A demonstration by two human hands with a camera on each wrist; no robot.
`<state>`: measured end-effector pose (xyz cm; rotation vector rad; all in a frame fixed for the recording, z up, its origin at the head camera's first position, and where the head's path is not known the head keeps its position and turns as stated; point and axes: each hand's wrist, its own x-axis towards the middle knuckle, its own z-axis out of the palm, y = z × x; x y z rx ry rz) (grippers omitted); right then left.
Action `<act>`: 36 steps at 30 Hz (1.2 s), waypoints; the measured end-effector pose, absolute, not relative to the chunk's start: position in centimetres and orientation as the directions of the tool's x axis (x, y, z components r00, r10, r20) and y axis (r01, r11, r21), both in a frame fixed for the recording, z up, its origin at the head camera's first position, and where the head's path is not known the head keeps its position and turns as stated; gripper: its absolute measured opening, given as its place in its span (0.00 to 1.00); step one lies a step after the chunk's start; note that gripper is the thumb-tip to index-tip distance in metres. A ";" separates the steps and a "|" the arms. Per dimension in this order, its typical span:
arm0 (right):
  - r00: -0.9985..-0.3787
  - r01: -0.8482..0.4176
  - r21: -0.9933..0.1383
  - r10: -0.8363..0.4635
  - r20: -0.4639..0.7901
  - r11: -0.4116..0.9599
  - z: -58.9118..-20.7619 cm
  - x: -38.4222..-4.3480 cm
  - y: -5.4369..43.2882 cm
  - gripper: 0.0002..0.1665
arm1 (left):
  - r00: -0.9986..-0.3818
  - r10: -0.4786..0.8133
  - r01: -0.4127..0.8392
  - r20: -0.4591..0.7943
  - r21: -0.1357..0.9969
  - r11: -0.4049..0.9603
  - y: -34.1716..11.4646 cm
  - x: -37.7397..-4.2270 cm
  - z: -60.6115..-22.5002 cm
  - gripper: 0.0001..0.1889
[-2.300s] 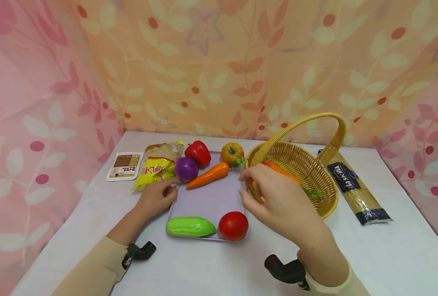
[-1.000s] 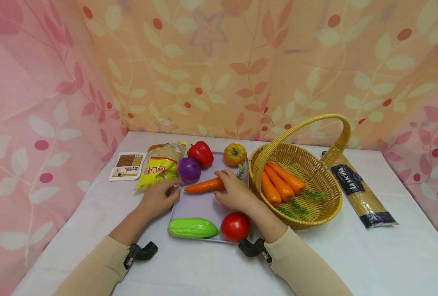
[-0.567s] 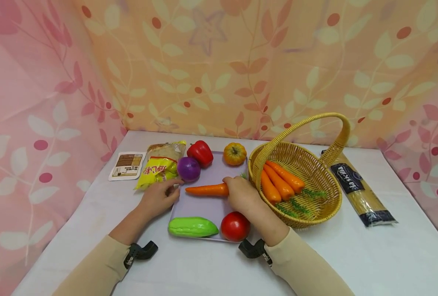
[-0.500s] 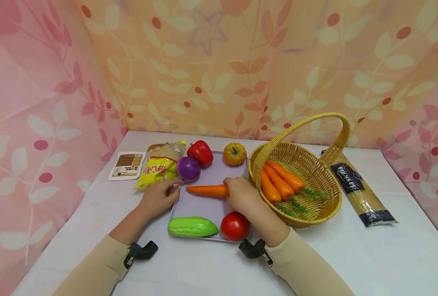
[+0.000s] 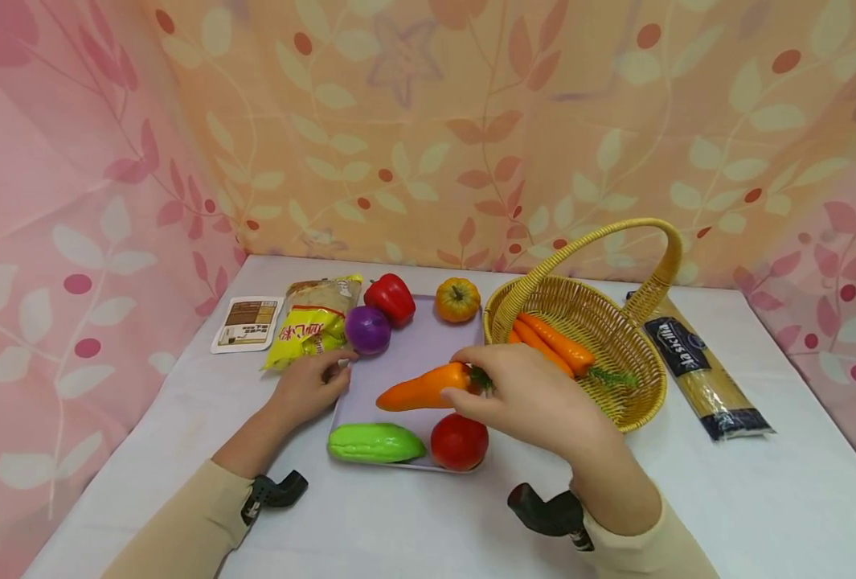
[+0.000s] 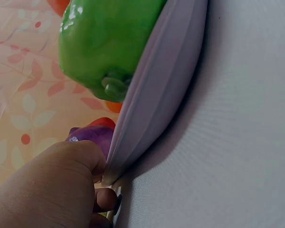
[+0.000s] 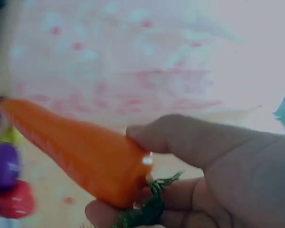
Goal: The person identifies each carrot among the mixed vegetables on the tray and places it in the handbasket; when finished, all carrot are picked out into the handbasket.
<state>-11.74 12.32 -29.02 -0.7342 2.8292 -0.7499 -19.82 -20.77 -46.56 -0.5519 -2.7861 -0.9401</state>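
My right hand point(image 5: 543, 398) pinches a carrot point(image 5: 423, 388) by its thick end, thumb on one side and fingers on the other. The carrot hangs above the lilac tray point(image 5: 428, 346), its tip pointing left. Green leaves point(image 7: 154, 204) show under my fingers in the right wrist view. At the tray's left rim, my left hand point(image 5: 312, 384) grips the edge between thumb point(image 6: 88, 156) and curled fingers. The tray bears a purple onion-like ball point(image 5: 367, 330), a red bell pepper point(image 5: 390, 300), a small pumpkin point(image 5: 457, 300), a green ridged gourd point(image 5: 375, 443) and a tomato point(image 5: 460, 441).
Right of the tray stands a wicker basket point(image 5: 616, 322) with a tall handle, holding several carrots point(image 5: 558, 342). A pasta packet point(image 5: 702, 370) lies beyond it. A yellow bag point(image 5: 312, 322) and a flat white pack point(image 5: 247, 324) lie left. Patterned cloth walls enclose the table.
My right hand came from the basket to the tray, took hold of the carrot there and lifted it, drawing it right and nearer. My left hand stayed at the tray's rim.
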 end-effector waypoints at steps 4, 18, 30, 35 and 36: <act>-0.862 -0.463 -0.547 -0.497 0.098 0.697 -26.9 -9.7 15.3 0.19 | -0.919 0.296 0.393 0.260 0.551 0.736 -20.8 -19.9 -46.5 0.15; -0.944 -0.329 -0.547 -0.267 0.191 0.770 -25.6 -7.4 26.7 0.23 | -0.916 0.298 0.400 0.269 0.554 0.730 -20.8 -19.7 -46.5 0.14; -0.992 -0.046 -0.466 -0.095 -0.081 0.884 -26.9 -13.2 30.5 0.39 | -0.907 0.307 0.418 0.287 0.544 0.727 -20.8 -19.7 -46.4 0.14; -0.992 -0.006 -0.444 -0.060 -0.108 0.896 -29.1 -16.4 30.2 0.43 | -0.906 0.308 0.421 0.291 0.543 0.727 -20.8 -19.8 -46.5 0.14; -0.993 0.004 -0.437 -0.050 -0.111 0.899 -29.5 -16.9 30.0 0.45 | -0.906 0.307 0.421 0.292 0.543 0.726 -20.8 -19.8 -46.5 0.14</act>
